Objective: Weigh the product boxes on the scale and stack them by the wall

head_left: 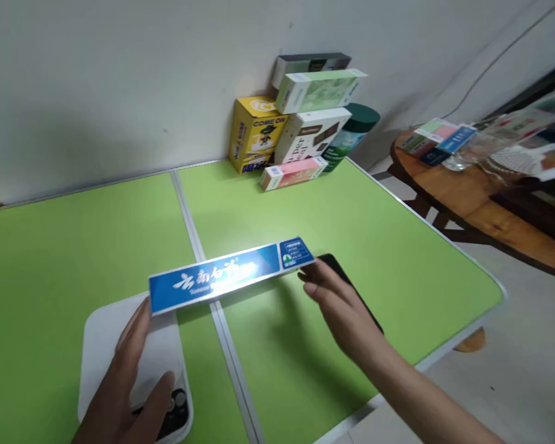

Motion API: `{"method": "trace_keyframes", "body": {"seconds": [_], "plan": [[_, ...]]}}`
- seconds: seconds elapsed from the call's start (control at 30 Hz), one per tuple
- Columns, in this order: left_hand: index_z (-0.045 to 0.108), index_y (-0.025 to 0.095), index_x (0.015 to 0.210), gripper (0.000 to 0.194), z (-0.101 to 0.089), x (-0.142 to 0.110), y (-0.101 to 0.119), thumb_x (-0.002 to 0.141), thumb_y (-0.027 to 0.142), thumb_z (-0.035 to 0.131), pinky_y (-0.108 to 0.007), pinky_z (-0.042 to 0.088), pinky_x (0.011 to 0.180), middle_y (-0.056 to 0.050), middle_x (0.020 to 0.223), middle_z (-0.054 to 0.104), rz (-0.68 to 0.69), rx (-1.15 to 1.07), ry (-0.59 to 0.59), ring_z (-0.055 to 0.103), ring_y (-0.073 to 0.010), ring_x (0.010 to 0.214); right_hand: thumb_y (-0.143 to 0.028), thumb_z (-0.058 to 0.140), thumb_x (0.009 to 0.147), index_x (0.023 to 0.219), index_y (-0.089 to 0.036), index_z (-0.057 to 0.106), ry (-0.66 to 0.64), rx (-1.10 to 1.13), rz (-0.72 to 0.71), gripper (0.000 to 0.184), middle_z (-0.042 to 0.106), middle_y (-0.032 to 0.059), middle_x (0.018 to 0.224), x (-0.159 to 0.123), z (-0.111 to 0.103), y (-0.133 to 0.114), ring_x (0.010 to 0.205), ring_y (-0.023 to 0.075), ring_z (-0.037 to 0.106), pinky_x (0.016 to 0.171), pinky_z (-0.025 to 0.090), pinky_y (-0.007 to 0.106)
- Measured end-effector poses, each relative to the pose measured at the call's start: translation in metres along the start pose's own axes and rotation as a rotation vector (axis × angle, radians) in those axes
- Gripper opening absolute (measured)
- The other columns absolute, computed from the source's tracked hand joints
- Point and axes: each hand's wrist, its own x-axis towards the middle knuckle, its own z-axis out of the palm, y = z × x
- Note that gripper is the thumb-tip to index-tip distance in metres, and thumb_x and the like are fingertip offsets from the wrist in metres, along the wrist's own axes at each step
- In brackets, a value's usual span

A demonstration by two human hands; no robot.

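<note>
A long blue toothpaste box with white lettering is held level above the green table. My right hand grips its right end with the fingertips. My left hand supports its left end with the fingers stretched out, the thumb resting over a white kitchen scale that lies on the table below. A black flat object, like a phone, lies on the table under my right hand.
Several stacked boxes, a yellow box and a green-lidded can stand at the wall in the back corner. A metal seam splits the table. A brown round table with packages stands to the right.
</note>
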Motion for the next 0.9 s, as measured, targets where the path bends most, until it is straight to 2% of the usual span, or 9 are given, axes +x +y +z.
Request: {"method": "trace_keyframes", "body": {"seconds": [0.1,0.17,0.23,0.33,0.47,0.57,0.63,0.77,0.9], "plan": [[0.026,0.038,0.147,0.064,0.049,0.031,0.064,0.088,0.038,0.05,-0.062,0.017,0.114,0.003,0.157,0.023,0.01,0.161,-0.185,0.02,-0.0347,0.144,-0.036,0.058,0.078,0.116,-0.026,0.063,0.064,0.058,-0.098,0.04,0.062,0.0038,0.128,0.036,-0.044,0.007,0.12,0.0289,0.053,0.104,0.037,0.044],[0.019,0.036,0.149,0.071,0.083,0.059,0.087,0.087,0.035,0.053,-0.064,0.023,0.112,0.001,0.159,0.016,0.039,0.172,-0.284,0.02,-0.0372,0.143,-0.033,0.059,0.073,0.103,-0.023,0.066,0.133,0.128,-0.106,0.033,0.067,0.0043,0.115,0.063,-0.072,0.015,0.113,0.0276,0.057,0.104,0.037,0.043],[0.018,0.033,0.15,0.077,0.117,0.091,0.098,0.084,0.029,0.058,-0.062,0.026,0.112,-0.002,0.159,0.018,0.147,0.152,-0.332,0.022,-0.0385,0.143,-0.032,0.062,0.067,0.091,-0.021,0.066,0.226,0.161,-0.1,0.027,0.069,0.005,0.107,0.091,-0.096,0.02,0.108,0.0274,0.058,0.103,0.037,0.043],[0.024,0.03,0.148,0.079,0.163,0.138,0.107,0.079,0.019,0.061,-0.056,0.027,0.114,-0.004,0.156,0.027,0.36,0.08,-0.342,0.028,-0.0352,0.141,-0.031,0.062,0.062,0.081,-0.02,0.064,0.308,0.177,-0.146,0.022,0.068,0.0055,0.101,0.134,-0.126,0.019,0.104,0.0268,0.058,0.102,0.037,0.043],[0.025,0.03,0.146,0.082,0.207,0.184,0.111,0.074,0.01,0.059,-0.05,0.022,0.117,-0.004,0.153,0.033,0.486,0.053,-0.308,0.025,-0.0293,0.143,-0.026,0.06,0.061,0.081,-0.017,0.062,0.327,0.163,-0.237,0.022,0.066,0.0053,0.094,0.191,-0.148,0.005,0.097,0.0252,0.058,0.096,0.041,0.042],[0.028,0.03,0.144,0.081,0.222,0.203,0.11,0.072,0.007,0.057,-0.046,0.015,0.12,-0.004,0.15,0.039,0.497,0.057,-0.281,0.023,-0.025,0.144,-0.023,0.058,0.061,0.078,-0.016,0.061,0.28,0.145,-0.271,0.018,0.065,0.0051,0.088,0.226,-0.153,-0.001,0.093,0.0247,0.058,0.093,0.043,0.042],[0.033,0.029,0.141,0.077,0.226,0.213,0.111,0.07,0.007,0.057,-0.044,0.015,0.12,-0.005,0.147,0.042,0.497,0.034,-0.254,0.028,-0.024,0.142,-0.021,0.057,0.062,0.079,-0.017,0.06,0.242,0.143,-0.296,0.018,0.064,0.0053,0.087,0.24,-0.153,0.0,0.093,0.0243,0.058,0.094,0.043,0.042],[0.041,0.024,0.132,0.072,0.227,0.24,0.121,0.064,0.007,0.058,-0.043,0.029,0.116,-0.008,0.135,0.052,0.497,-0.055,-0.21,0.045,-0.0257,0.132,-0.018,0.054,0.062,0.092,-0.019,0.058,0.256,0.208,-0.374,0.03,0.064,0.0046,0.098,0.255,-0.154,0.009,0.097,0.0234,0.058,0.091,0.047,0.041],[0.041,0.021,0.13,0.075,0.23,0.267,0.13,0.059,0.008,0.061,-0.044,0.037,0.111,-0.01,0.131,0.053,0.434,-0.116,-0.135,0.049,-0.0281,0.127,-0.018,0.051,0.061,0.099,-0.021,0.058,0.24,0.261,-0.398,0.039,0.064,0.0027,0.102,0.268,-0.16,0.017,0.099,0.0229,0.059,0.085,0.051,0.038]]}}
